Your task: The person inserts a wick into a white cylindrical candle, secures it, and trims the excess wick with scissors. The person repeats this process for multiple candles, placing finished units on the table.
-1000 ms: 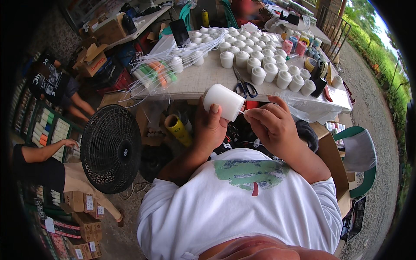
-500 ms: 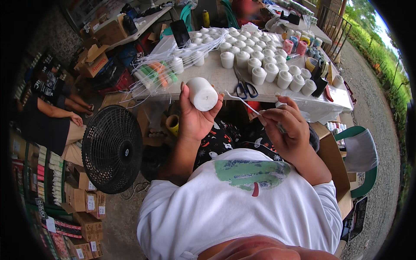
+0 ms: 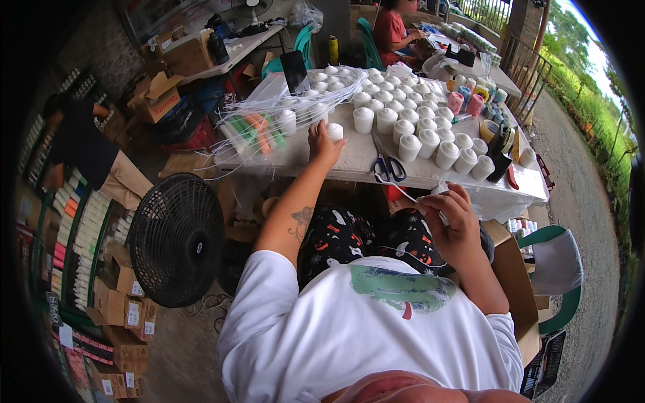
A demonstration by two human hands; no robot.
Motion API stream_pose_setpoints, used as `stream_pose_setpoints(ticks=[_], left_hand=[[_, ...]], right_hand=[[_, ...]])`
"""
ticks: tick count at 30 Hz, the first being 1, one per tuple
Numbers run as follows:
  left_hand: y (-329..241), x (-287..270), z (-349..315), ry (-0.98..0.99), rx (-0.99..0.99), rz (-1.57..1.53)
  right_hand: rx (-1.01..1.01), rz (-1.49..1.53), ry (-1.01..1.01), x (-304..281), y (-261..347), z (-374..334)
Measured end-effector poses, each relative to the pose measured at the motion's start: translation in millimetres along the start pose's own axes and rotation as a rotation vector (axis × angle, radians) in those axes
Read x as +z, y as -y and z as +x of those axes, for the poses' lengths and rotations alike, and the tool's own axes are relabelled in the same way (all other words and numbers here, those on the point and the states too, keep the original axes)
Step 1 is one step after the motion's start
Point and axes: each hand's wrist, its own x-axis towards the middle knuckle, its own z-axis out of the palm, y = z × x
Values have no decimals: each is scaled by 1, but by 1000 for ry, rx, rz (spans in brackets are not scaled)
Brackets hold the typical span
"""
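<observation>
My left hand [image 3: 325, 146] is at the table's front edge, fingers curled round a short white candle [image 3: 334, 131] with a rounded top. The candle stands upright at the tabletop; whether it rests there I cannot tell. My right hand [image 3: 449, 211] is raised in front of the table, pinching a stiff white wick [image 3: 401, 191] that points left toward the scissors. Something small and white also shows behind its fingers, partly hidden. Rows of similar white candles [image 3: 408, 127] fill the table's middle. Blue-handled scissors [image 3: 390, 168] lie open between my hands.
A bundle of white wicks [image 3: 289, 101] drapes over candles at left, near a dark upright phone or tablet [image 3: 294, 72]. A black fan [image 3: 176, 238] stands left of me. Colourful spools [image 3: 475, 104] and a tape roll [image 3: 489, 127] sit right. Two people are nearby.
My left hand has carried the candle forward and turned it from bottom-showing to upright at the table. My right hand still pinches the wick, slightly lower in view. The person at left has shifted.
</observation>
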Motion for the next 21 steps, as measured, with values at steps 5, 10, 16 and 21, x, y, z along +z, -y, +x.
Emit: stream_pose_setpoints(ticks=[5, 10, 16, 21], left_hand=[[-122, -116, -21, 712, 82, -761], [-149, -167, -73, 1183, 289, -452], [-136, -176, -80, 939, 358, -464], [-134, -189, -88, 732, 529, -425]], right_hand=[[64, -111, 109, 3, -16, -18], [42, -55, 189, 8, -12, -19], [44, 29, 247, 8, -14, -20], [145, 143, 306, 3, -15, -29]])
